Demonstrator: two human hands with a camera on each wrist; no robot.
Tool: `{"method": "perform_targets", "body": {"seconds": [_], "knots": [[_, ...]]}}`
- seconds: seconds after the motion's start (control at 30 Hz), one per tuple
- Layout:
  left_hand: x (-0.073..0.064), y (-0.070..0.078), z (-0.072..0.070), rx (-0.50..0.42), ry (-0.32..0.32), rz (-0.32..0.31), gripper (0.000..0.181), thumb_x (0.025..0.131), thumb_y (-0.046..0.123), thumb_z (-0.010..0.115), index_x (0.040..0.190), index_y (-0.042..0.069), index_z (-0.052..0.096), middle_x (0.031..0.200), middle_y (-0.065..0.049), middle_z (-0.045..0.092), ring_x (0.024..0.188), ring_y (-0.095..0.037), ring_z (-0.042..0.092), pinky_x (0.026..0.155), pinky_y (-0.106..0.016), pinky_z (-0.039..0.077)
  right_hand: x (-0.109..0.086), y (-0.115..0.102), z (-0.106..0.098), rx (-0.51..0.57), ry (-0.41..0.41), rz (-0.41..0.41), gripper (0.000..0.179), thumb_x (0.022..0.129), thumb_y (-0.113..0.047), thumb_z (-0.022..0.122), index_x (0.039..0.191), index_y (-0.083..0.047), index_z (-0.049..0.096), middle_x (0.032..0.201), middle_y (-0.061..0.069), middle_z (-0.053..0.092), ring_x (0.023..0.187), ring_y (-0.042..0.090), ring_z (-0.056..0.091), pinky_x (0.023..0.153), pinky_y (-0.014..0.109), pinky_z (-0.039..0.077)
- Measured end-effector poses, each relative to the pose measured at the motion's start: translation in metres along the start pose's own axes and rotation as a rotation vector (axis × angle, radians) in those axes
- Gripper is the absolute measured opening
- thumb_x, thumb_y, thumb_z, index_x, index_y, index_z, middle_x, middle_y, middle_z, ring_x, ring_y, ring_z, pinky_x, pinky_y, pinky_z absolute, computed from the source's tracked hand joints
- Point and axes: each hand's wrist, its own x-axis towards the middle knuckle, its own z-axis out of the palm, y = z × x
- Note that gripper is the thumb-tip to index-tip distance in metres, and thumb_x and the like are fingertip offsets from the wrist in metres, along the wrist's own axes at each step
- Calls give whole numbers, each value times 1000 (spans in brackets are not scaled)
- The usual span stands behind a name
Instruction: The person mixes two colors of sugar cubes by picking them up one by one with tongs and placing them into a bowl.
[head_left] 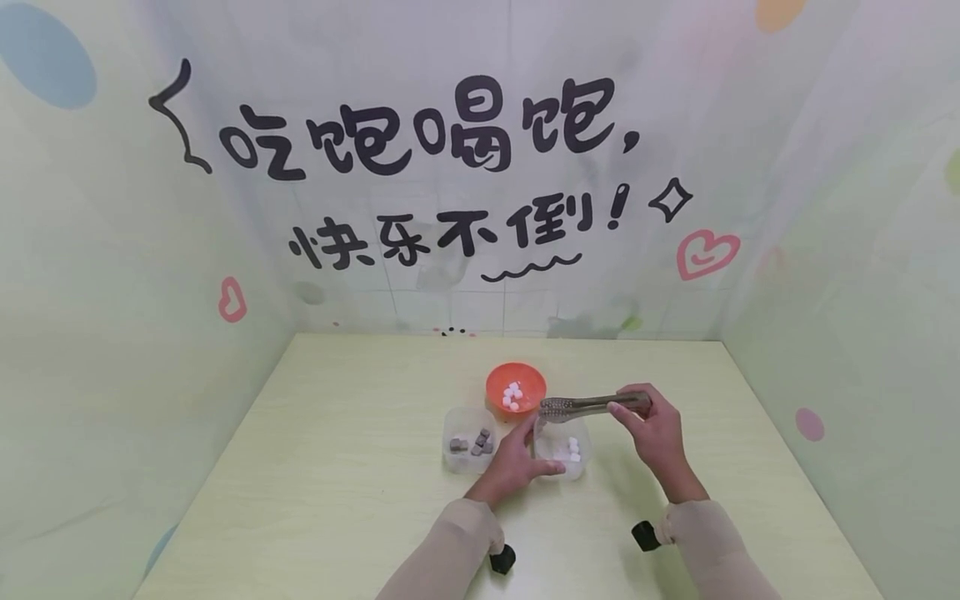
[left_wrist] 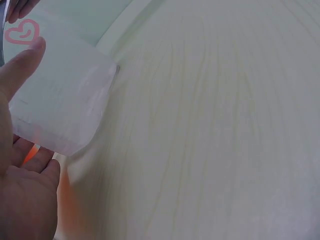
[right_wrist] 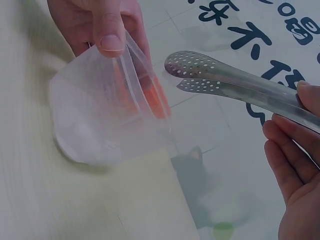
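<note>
My left hand [head_left: 512, 468] holds a clear plastic tub [head_left: 552, 442] with a few white cubes [head_left: 574, 450] along its right side. In the right wrist view, the thumb lies on the tub's [right_wrist: 90, 117] near wall and the fingers are behind it. Metal tongs [head_left: 592, 406] are in my right hand [head_left: 660, 433], pinched between thumb and fingers. Their perforated tips [right_wrist: 192, 65] point left over the tub's far rim, slightly apart with nothing visible between them. Behind the tub sits an orange bowl [head_left: 531, 385] holding several white cubes [head_left: 512, 392].
A second clear tub [head_left: 453, 421] with several grey cubes [head_left: 482, 443] stands left of my left hand. All of it is on a pale wood-grain table [head_left: 337, 450], bounded at the back and sides by printed sheets [head_left: 420, 300].
</note>
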Motion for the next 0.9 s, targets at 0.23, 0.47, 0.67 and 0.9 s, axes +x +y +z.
{"method": "perform_targets", "body": {"seconds": [0.23, 0.47, 0.67, 0.9], "knots": [[0, -1, 0, -6, -2, -2, 103, 71, 33, 87, 154, 28, 27, 154, 4, 35, 140, -25, 34, 110, -42, 34, 4, 9, 7, 109, 71, -6, 20, 82, 11, 70, 100, 12, 61, 81, 3, 66, 73, 0, 62, 72, 11, 51], [-1, -2, -2, -15, -6, 15, 104, 71, 34, 87, 155, 26, 27, 154, 4, 34, 140, -25, 34, 111, -42, 33, 8, 5, 17, 152, 108, -30, 21, 81, 12, 71, 99, 14, 60, 81, 5, 66, 72, 2, 62, 64, 13, 51], [-1, -2, -2, 0, -4, 9, 103, 71, 33, 87, 155, 21, 28, 155, 2, 34, 140, -25, 34, 111, -43, 33, 13, -5, 24, 189, 124, -35, 21, 81, 13, 70, 99, 16, 59, 82, 6, 64, 73, 3, 61, 64, 13, 50], [0, -1, -1, 0, -4, -16, 103, 71, 36, 87, 155, 25, 28, 154, 3, 35, 140, -26, 34, 110, -46, 33, 16, -9, 29, 164, 138, -35, 20, 83, 10, 70, 99, 15, 60, 84, 19, 66, 73, 3, 61, 61, 14, 47]]}}
